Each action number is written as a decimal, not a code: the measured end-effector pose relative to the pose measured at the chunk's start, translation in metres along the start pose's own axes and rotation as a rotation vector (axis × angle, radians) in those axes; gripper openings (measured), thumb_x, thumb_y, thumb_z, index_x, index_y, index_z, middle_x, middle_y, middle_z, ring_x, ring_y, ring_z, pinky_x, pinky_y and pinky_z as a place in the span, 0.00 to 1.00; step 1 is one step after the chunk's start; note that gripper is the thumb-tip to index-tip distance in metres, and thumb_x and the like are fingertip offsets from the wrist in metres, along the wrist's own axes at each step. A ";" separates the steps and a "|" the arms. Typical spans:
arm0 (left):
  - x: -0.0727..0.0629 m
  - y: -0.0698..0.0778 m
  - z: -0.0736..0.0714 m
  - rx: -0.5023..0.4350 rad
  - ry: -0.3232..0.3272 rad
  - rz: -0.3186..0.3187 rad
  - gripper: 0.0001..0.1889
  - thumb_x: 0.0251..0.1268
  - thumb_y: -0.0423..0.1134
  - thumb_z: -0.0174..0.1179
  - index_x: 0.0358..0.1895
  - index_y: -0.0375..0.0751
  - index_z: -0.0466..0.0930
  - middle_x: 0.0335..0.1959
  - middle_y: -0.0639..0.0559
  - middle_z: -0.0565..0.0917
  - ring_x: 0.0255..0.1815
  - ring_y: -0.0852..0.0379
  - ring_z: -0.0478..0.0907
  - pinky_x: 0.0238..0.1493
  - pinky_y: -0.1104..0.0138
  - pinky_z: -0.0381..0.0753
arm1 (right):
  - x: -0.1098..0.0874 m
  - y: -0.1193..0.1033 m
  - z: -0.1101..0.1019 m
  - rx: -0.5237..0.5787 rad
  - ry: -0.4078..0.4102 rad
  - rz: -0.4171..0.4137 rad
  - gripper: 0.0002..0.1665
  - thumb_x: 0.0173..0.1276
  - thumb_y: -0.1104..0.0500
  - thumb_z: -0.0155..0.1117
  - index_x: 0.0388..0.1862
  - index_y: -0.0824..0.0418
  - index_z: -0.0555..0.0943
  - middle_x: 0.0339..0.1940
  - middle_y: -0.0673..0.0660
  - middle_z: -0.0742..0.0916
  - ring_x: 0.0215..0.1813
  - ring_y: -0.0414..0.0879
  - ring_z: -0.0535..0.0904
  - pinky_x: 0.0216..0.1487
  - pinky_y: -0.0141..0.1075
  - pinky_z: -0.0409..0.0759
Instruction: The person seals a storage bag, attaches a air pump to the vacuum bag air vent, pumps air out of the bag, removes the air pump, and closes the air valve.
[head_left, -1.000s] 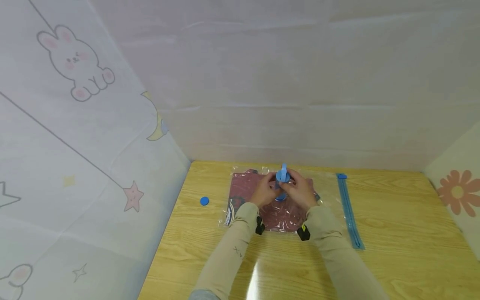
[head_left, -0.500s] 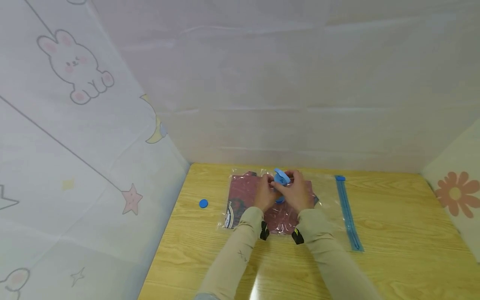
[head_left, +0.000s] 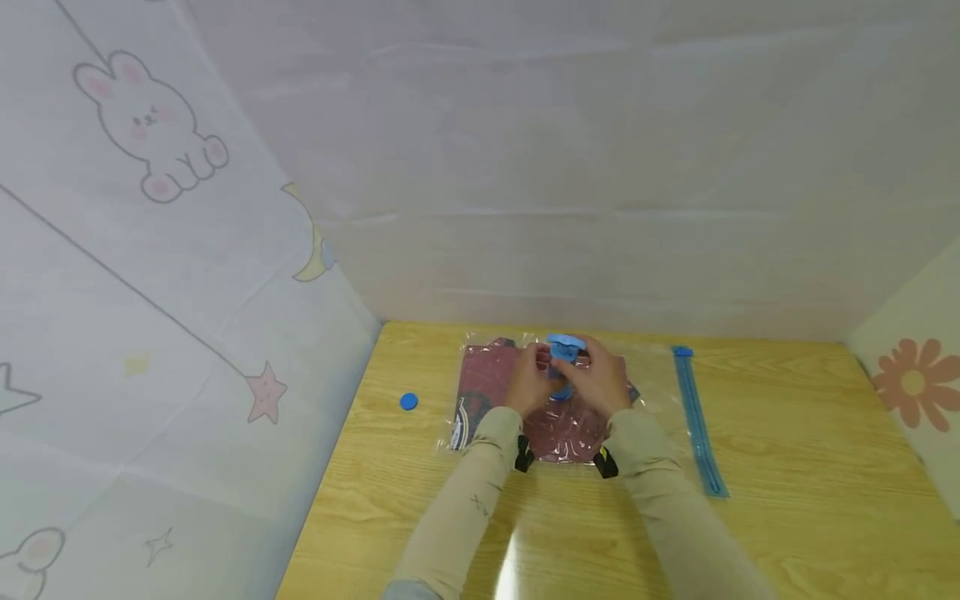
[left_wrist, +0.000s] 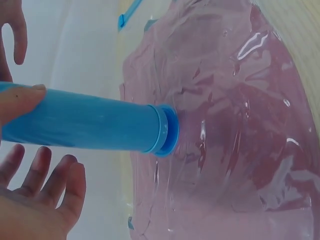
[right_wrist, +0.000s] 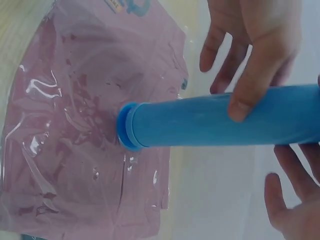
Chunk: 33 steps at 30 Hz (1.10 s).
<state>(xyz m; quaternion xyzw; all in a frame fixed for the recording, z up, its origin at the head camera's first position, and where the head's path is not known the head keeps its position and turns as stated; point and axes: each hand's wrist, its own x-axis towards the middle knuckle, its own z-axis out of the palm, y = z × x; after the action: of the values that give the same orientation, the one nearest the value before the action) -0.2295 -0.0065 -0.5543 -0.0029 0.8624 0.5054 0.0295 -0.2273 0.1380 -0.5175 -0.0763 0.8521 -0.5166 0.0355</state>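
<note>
A blue hand pump (head_left: 564, 350) with a bar handle stands upright between my two hands in the head view. Its lower end meets the blue round valve (left_wrist: 173, 130) of a clear plastic storage bag (head_left: 566, 437), which holds folded dusty-pink fabric. My left hand (head_left: 527, 385) grips the pump from the left. My right hand (head_left: 602, 385) holds it from the right, high up by the handle. The pump's blue barrel (right_wrist: 200, 120) crosses both wrist views, fingers around its upper part. Fingers hide some of the barrel in the head view.
A loose blue round cap (head_left: 408, 402) lies on the wooden table (head_left: 375, 483) left of the bag. The bag's blue zip strip (head_left: 699, 425) runs along its right side. Printed cloth walls (head_left: 525, 208) enclose the table at the back and sides.
The pump's bar handle has turned from pointing away, through a slant, to lying crosswise. Both hands have stayed around the pump over the valve, shifting only slightly.
</note>
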 end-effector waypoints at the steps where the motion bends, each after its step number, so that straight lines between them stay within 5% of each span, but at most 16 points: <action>1: 0.000 0.000 -0.001 0.005 -0.011 0.002 0.31 0.58 0.41 0.68 0.64 0.41 0.67 0.55 0.43 0.77 0.56 0.45 0.76 0.56 0.58 0.78 | 0.000 0.000 -0.001 0.012 -0.018 -0.007 0.32 0.67 0.49 0.65 0.67 0.57 0.71 0.59 0.64 0.82 0.59 0.60 0.78 0.55 0.53 0.80; 10: 0.001 0.003 -0.004 0.095 -0.052 0.060 0.28 0.59 0.42 0.67 0.64 0.46 0.71 0.59 0.48 0.79 0.61 0.48 0.77 0.59 0.57 0.78 | 0.002 0.000 -0.009 0.143 -0.156 0.034 0.37 0.70 0.57 0.60 0.76 0.57 0.59 0.67 0.68 0.74 0.64 0.64 0.74 0.44 0.42 0.84; 14: 0.000 0.004 -0.004 0.123 -0.064 0.044 0.27 0.61 0.42 0.66 0.64 0.48 0.72 0.59 0.49 0.80 0.61 0.50 0.77 0.59 0.57 0.78 | 0.001 0.000 -0.008 0.168 -0.156 0.051 0.38 0.71 0.57 0.59 0.76 0.55 0.58 0.68 0.68 0.73 0.66 0.65 0.72 0.48 0.46 0.83; 21: 0.001 0.002 0.001 0.096 -0.008 0.054 0.23 0.60 0.39 0.66 0.59 0.43 0.73 0.54 0.47 0.81 0.55 0.51 0.79 0.56 0.60 0.79 | -0.003 0.004 0.003 0.070 -0.027 0.019 0.42 0.66 0.47 0.65 0.72 0.62 0.60 0.66 0.66 0.72 0.65 0.62 0.70 0.61 0.55 0.75; 27: 0.004 -0.002 0.010 0.175 0.115 0.059 0.21 0.58 0.36 0.66 0.55 0.39 0.73 0.47 0.46 0.82 0.45 0.53 0.80 0.48 0.64 0.81 | -0.004 0.004 0.014 0.079 0.072 -0.019 0.46 0.62 0.42 0.68 0.68 0.67 0.62 0.60 0.66 0.72 0.58 0.58 0.71 0.55 0.50 0.76; 33: 0.003 -0.002 0.013 0.223 0.137 0.033 0.20 0.59 0.40 0.65 0.53 0.41 0.74 0.44 0.48 0.81 0.42 0.54 0.79 0.44 0.63 0.80 | -0.005 0.001 0.014 0.102 0.087 0.009 0.39 0.64 0.47 0.68 0.64 0.67 0.64 0.57 0.65 0.73 0.55 0.58 0.71 0.53 0.49 0.75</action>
<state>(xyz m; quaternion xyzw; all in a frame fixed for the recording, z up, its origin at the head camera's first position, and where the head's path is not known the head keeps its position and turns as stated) -0.2319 0.0041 -0.5622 -0.0200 0.9130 0.4056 -0.0377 -0.2207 0.1266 -0.5251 -0.0477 0.8257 -0.5621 0.0045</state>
